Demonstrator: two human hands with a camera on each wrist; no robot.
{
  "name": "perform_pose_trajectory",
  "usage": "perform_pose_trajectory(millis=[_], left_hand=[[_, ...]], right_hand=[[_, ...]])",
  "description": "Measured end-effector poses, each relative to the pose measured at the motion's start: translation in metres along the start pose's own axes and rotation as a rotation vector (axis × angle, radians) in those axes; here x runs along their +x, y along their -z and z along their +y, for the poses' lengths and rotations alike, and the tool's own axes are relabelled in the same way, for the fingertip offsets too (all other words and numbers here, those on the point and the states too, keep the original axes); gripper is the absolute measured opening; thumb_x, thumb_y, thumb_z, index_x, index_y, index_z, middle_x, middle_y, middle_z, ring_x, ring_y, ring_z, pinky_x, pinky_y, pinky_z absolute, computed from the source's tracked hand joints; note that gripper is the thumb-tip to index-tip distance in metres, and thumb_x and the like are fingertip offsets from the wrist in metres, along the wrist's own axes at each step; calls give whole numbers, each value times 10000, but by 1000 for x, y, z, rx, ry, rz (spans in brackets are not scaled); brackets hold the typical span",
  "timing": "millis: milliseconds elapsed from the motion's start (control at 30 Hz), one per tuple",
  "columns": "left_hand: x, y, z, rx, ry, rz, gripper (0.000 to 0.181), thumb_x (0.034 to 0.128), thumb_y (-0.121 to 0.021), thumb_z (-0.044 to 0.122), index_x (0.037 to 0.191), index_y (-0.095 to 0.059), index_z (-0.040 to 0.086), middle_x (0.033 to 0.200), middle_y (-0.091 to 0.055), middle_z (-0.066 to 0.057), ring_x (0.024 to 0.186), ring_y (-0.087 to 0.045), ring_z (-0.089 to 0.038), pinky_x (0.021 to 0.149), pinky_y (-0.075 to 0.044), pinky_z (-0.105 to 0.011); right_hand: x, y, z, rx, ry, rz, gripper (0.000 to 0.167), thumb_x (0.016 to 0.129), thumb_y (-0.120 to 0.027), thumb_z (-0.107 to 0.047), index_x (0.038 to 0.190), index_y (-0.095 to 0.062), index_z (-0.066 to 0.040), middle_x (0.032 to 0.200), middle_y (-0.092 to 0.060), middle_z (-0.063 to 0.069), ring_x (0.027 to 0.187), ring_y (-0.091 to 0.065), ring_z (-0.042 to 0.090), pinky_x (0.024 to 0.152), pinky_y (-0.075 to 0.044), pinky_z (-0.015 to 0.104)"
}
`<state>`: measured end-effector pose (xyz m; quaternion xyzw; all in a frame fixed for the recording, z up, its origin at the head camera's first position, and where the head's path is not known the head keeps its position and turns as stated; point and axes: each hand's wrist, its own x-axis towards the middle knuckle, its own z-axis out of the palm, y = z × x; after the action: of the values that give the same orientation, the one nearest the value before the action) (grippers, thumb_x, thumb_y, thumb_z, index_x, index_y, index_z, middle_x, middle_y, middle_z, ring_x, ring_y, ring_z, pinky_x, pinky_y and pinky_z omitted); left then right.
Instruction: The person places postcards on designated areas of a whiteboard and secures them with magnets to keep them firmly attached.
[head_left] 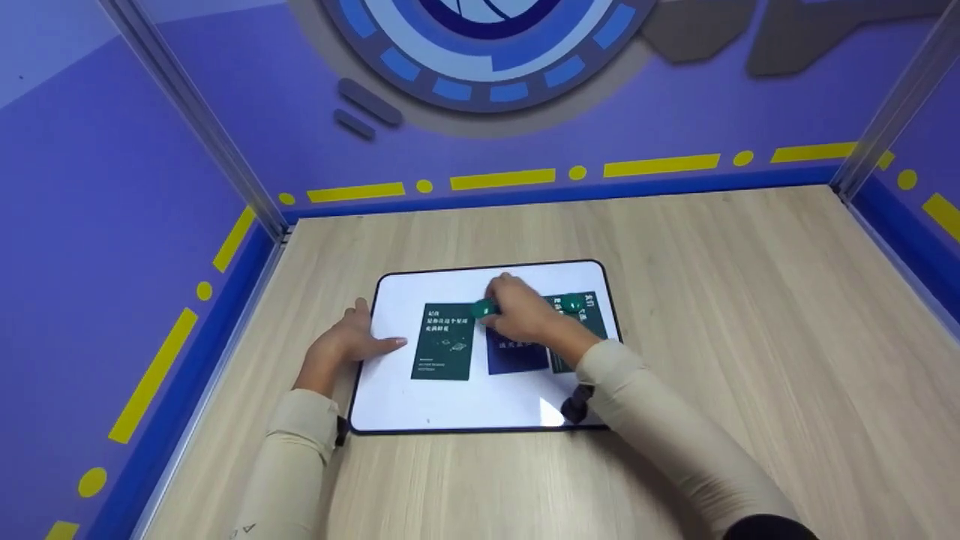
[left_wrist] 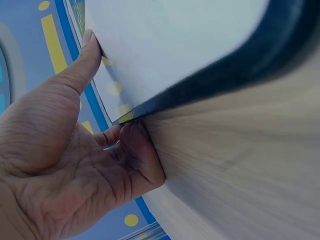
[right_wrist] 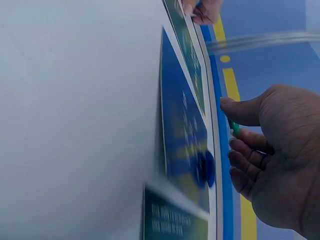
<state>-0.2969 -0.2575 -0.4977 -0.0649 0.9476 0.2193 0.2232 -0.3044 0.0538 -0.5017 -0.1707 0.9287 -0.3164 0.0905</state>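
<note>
A whiteboard (head_left: 450, 405) with a dark rim lies on the wooden table. On it are a green printed card (head_left: 442, 349) at left, a blue card (head_left: 517, 358) in the middle and another green card (head_left: 559, 362) at right. My right hand (head_left: 521, 309) pinches a round green magnet (head_left: 484, 308) by the left green card's upper right corner. A second green magnet (head_left: 572, 302) sits on the right card. The right wrist view shows a blue magnet (right_wrist: 206, 169) on the blue card. My left hand (head_left: 349, 337) grips the board's left edge, thumb over its face, fingers curled at the rim.
Blue-purple printed panels (head_left: 480, 142) with yellow marks stand behind the table and at both sides. Wooden tabletop (head_left: 750, 315) stretches right of the board. A black device (head_left: 576, 405) is at my right wrist, over the board's lower right.
</note>
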Motion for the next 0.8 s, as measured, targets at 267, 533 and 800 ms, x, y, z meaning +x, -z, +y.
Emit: perform_pose_trajectory(millis=[267,533,800], left_hand=[[2,0,-1,3,1,-6,1307,927,-756,616,1687,84,-37,1773,-40,-324,1651,-123,-522,1337,-188,-628],[0,-1,-3,2,-10,-10,1305,934,-743,626,1683,89,-43,1768,-42,-336,1644,-121,-536,1330,-190,-641],[1,0,-2,-17,-8,-10,1319,922,-765,616,1685,90,-38,1769,-42,-333,1647,-110,-532,1333,-182,-640]], right_hand=[[22,-26,-20,3,-1,-31,372,1022,-734,-241,1328,-632,-56,1234,-606,58,1152,-575,209,1087,-540,412],[35,-40,-27,0,-17,-14,384,1029,-728,-251,1349,-625,-65,1259,-614,62,1161,-583,212,1100,-542,413],[38,-42,-31,2,-64,-30,393,1035,-725,-255,1369,-617,-79,1264,-613,59,1153,-596,216,1111,-547,410]])
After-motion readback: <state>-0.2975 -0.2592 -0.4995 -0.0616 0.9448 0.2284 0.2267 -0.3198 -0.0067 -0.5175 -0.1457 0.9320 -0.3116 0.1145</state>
